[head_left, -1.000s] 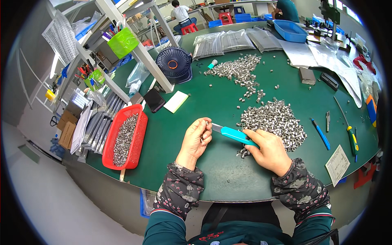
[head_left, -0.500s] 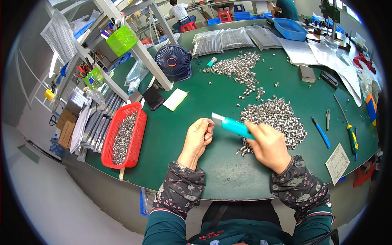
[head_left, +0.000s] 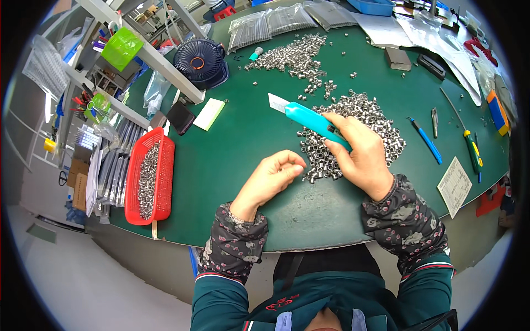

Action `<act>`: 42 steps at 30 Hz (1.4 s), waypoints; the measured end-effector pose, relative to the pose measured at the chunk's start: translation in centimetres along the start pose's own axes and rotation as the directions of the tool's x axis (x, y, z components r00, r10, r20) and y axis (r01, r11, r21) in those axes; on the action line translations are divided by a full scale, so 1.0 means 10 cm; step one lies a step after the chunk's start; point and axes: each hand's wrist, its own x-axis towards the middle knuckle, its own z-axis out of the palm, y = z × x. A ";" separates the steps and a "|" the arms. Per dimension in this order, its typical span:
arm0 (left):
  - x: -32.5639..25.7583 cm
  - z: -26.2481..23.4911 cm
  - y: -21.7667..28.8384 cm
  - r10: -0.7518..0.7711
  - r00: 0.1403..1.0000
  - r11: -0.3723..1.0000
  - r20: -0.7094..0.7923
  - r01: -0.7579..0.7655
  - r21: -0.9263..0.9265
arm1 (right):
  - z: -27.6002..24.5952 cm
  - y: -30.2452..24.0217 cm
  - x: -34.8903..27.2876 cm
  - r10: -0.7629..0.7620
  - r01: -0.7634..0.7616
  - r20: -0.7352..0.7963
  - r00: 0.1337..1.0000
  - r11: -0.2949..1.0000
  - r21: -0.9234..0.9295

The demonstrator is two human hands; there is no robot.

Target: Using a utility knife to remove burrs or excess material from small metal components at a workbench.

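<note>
My right hand (head_left: 364, 157) is closed round a teal utility knife (head_left: 312, 122). The knife's wide blade (head_left: 277, 103) sticks out and points to the upper left, above the table. Beneath and beside this hand spreads a large pile of short, shiny metal sleeves (head_left: 381, 124). My left hand (head_left: 270, 177) is at the near left edge of that pile, thumb and curled fingers drawn together. Whatever lies between those fingertips is too small or hidden to make out.
A second heap of metal sleeves (head_left: 292, 58) lies farther back. At left are a red basket (head_left: 168, 182) of small metal parts, a phone (head_left: 180, 117), a notepad (head_left: 210, 114) and a fan (head_left: 200, 62). At right lie a blue-handled tool (head_left: 428, 142), a screwdriver (head_left: 473, 151) and a paper slip (head_left: 454, 186).
The knife has moved up and away from my left hand, its blade now farther from the fingers. My left hand has shifted right to the pile; the small metal piece at its fingertips no longer shows.
</note>
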 end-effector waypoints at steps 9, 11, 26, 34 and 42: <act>0.02 0.20 -0.04 0.369 0.929 0.587 -0.033 -0.205 0.783 | 0.01 -0.01 0.00 -0.007 0.007 0.015 1.000 1.000 0.023; 0.03 0.18 -0.03 0.374 0.927 0.552 -0.025 -0.201 0.809 | 0.01 -0.02 0.02 -0.007 0.007 0.015 1.000 1.000 0.030; 0.08 -0.47 -0.20 0.139 0.980 0.608 -0.144 -0.200 -0.769 | 0.04 -0.05 -0.06 -0.064 0.060 0.123 0.990 0.998 0.032; 0.13 -0.52 -0.19 0.221 0.948 0.658 -0.231 -0.320 -0.682 | 0.05 -0.05 -0.06 -0.047 0.054 0.257 0.965 0.998 -0.020; 0.11 -0.49 -0.17 0.219 0.945 0.663 -0.244 -0.327 -0.673 | 0.05 -0.05 -0.06 -0.033 0.039 0.305 0.952 0.999 -0.014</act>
